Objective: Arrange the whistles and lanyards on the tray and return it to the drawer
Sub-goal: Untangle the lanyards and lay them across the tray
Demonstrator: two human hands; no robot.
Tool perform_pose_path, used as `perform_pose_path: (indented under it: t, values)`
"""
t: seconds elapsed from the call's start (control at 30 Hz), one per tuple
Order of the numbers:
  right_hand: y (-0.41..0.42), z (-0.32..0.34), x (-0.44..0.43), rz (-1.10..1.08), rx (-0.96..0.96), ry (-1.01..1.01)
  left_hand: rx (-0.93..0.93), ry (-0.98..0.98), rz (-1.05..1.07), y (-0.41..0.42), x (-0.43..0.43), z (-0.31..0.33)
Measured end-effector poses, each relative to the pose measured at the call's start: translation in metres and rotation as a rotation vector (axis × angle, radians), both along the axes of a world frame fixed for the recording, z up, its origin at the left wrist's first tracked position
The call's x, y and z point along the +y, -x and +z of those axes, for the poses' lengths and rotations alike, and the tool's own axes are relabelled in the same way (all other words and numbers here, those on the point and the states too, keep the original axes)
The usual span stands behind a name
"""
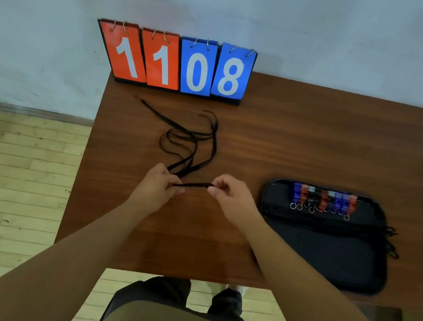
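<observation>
Both hands over the brown tabletop (279,132). Left hand (157,186) and right hand (229,195) each pinch an end of a folded black lanyard (195,185), the cord stretched level between the fingers. Beyond the fingers lies a loose tangle of more black lanyards (191,140), strands trailing back to the left hand. Right of the right hand's fingers, apart from them: black tray (329,253), a row of blue, orange and black whistles (322,200) along its far edge, cords spilling over its right rim. Far side: flip scoreboard (174,63) reading 11 and 08.
</observation>
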State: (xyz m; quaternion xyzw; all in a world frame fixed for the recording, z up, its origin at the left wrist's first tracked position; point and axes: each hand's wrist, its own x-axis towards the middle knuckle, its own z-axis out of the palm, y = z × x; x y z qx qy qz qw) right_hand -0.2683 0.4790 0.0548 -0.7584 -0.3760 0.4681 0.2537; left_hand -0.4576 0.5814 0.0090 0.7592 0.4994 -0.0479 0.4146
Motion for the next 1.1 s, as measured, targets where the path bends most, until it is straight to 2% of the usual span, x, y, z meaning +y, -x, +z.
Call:
perform_pose_path:
  t: [0.1,0.17,0.2,0.27,0.33,0.4,0.57,0.67,0.77,0.83,0.9,0.97,1.07,1.1]
  values:
    - [-0.035,0.040,-0.004,-0.441,0.563,-0.130,-0.106,0.039,0.102,-0.012,0.001,0.030]
    - [-0.059,0.064,-0.008,-0.602,0.889,-0.257,-0.154,0.035,0.105,-0.022,0.005,0.049]
    - [-0.070,0.074,-0.011,-0.644,0.981,-0.302,-0.162,0.016,0.089,-0.027,0.007,0.058]
    - [-0.089,0.090,-0.018,-0.701,1.042,-0.349,-0.188,-0.005,0.065,-0.037,0.008,0.079]
    - [-0.106,0.103,-0.027,-0.735,1.044,-0.370,-0.256,0.010,0.081,-0.048,0.006,0.099]
    - [-0.123,0.113,-0.037,-0.763,1.005,-0.382,-0.243,-0.015,0.066,-0.056,0.002,0.118]
    - [-0.164,0.127,-0.069,-0.900,0.728,-0.284,-0.222,-0.040,0.052,-0.069,-0.018,0.152]
    - [-0.180,0.124,-0.088,-0.874,0.573,-0.236,-0.251,-0.031,0.046,-0.078,-0.035,0.168]
    - [-0.188,0.116,-0.106,-0.641,0.264,-0.053,-0.263,-0.018,-0.016,-0.093,-0.052,0.185]
    - [-0.187,0.114,-0.113,-0.400,0.050,0.101,-0.271,-0.006,-0.064,-0.106,-0.062,0.197]
    - [-0.179,0.118,-0.114,-0.151,-0.138,0.160,-0.272,0.002,-0.116,-0.120,-0.072,0.210]
    - [-0.167,0.124,-0.112,-0.036,-0.090,0.010,-0.281,0.023,-0.164,-0.134,-0.081,0.219]
    - [-0.147,0.140,-0.109,-0.011,0.369,-0.212,-0.300,0.042,-0.224,-0.151,-0.092,0.230]
    - [-0.144,0.143,-0.108,0.012,0.418,-0.240,-0.308,0.047,-0.229,-0.156,-0.094,0.232]
